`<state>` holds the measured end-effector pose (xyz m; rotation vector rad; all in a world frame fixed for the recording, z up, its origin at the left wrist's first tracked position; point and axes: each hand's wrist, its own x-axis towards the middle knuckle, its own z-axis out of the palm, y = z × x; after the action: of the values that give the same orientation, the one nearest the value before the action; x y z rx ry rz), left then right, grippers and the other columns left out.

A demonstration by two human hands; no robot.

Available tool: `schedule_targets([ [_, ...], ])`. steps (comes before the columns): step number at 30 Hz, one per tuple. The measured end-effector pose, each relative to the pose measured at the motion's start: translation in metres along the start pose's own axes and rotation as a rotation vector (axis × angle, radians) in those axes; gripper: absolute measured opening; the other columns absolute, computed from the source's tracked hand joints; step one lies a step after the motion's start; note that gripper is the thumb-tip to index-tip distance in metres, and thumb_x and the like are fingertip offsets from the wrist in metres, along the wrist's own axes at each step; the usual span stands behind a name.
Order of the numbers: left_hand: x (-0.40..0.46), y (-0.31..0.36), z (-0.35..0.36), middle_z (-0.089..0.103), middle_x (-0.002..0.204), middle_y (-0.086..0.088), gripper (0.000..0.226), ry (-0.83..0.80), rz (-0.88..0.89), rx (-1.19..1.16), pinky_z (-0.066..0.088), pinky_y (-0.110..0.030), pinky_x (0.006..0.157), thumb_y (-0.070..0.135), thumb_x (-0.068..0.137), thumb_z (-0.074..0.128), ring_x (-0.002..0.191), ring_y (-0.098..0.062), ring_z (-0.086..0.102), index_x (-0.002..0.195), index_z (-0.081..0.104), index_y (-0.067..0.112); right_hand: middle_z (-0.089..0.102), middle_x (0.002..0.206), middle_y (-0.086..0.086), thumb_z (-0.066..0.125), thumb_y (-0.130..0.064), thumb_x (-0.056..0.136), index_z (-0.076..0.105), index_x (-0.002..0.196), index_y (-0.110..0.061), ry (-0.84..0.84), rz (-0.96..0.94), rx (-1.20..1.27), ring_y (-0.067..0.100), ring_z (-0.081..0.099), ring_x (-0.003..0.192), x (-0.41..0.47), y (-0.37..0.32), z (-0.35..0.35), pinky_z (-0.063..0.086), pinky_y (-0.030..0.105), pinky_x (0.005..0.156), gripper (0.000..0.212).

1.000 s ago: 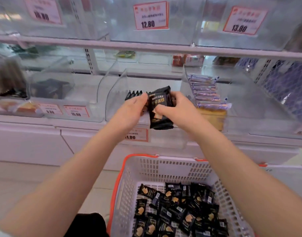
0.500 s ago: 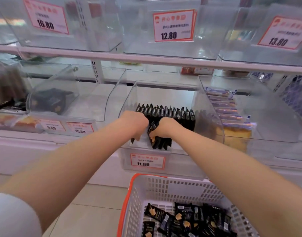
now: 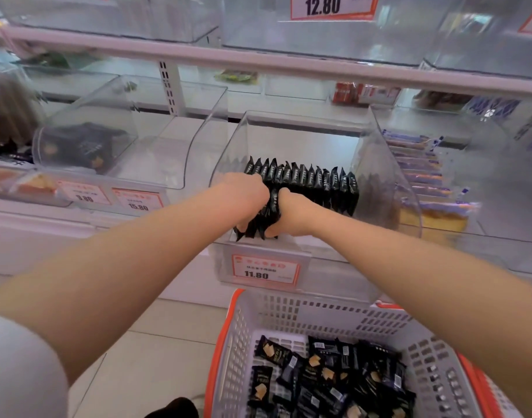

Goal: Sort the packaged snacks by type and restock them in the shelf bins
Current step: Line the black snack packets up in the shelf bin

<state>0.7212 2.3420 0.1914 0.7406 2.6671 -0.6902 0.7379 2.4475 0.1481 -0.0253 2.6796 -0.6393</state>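
Where hands (image 3: 246, 194) press, packets (image 3: 307, 182) in bin (image 3: 388, 164)

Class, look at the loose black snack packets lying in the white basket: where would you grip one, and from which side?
Probably from above, pinching the packet's two long edges. The packets lie flat and jumbled in the basket, whose walls block a sideways reach; the open top is clear.
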Motion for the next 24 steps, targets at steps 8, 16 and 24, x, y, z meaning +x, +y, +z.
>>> schedule_targets([
  [8,0.009,0.001,0.007,0.055,0.113,-0.008,0.027,0.125,-0.038,-0.029,0.040,-0.030,0.066,0.007,0.085,0.060,0.099,-0.027,0.059,0.112,0.057,0.007,0.042,0.067,0.000,0.074,-0.028,0.077,0.036,0.074,-0.012,0.212,-0.068,-0.036,0.015,0.044,0.059,0.012,0.006,-0.001,0.028,0.025,0.044,0.042],
  [16,0.014,0.002,0.014,0.054,0.116,-0.011,0.028,0.245,-0.054,-0.020,0.039,-0.032,0.068,-0.004,0.089,0.046,0.104,-0.029,0.058,0.116,0.051,0.004,0.042,0.073,0.000,0.076,-0.030,0.075,0.039,0.098,-0.008,0.201,-0.024,-0.077,0.018,0.048,0.068,0.015,0.006,0.000,0.029,0.026,0.046,0.048],
  [24,-0.012,-0.004,0.006,0.054,0.117,-0.005,0.025,0.215,0.020,0.055,0.041,-0.030,0.067,0.008,0.092,0.049,0.105,-0.024,0.057,0.117,0.051,0.010,0.064,0.097,0.015,0.067,-0.035,0.082,0.056,0.104,0.000,0.018,-0.051,-0.178,0.024,0.055,0.076,-0.016,0.003,-0.023,0.044,0.031,0.061,0.042],
])
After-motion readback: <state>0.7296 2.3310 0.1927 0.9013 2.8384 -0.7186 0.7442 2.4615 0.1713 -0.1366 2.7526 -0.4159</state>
